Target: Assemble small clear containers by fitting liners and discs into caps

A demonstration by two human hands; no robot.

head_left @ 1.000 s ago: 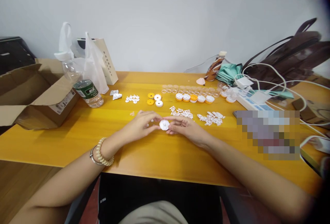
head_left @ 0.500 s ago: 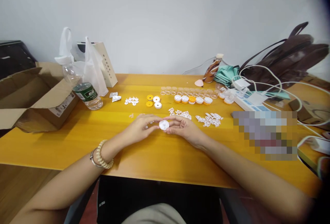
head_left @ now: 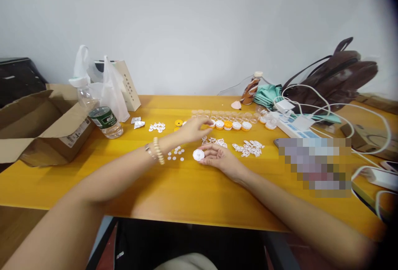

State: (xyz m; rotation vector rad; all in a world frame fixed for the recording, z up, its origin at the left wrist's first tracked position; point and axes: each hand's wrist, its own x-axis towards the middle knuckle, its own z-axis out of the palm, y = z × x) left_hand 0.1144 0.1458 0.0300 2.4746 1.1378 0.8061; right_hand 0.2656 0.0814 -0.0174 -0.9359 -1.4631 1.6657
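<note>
Holding a white, round, shallow plastic disc (head_left: 199,155), the right hand (head_left: 217,156) has its thumb and fingers closed on the disc's right-hand edge, and the disc sits at the fingertips above a glossy orange-yellow wooden table (head_left: 186,191). Just beyond this grip the left hand (head_left: 196,130) reaches across, palm down, its thumb and fingers apart beside the nearest end of a row of round white-and-orange plastic cases (head_left: 228,125); whether it touches the end case I cannot tell. A band of pale beads (head_left: 158,151) circles the left wrist.

Left of the grip, near it, lie small flat white discs (head_left: 174,158). Farther left and beyond are a cluster of small white stemmed plastic pieces (head_left: 157,127) and a yellow plastic ring-shaped disc (head_left: 178,123), the latter close to the left forearm. Beyond the grip and to its right, flat white openwork plastic pieces (head_left: 247,148) lie in a loose pile. Past the cases, farther from the grip, stands a line of clear round plastic cups (head_left: 231,116).
</note>
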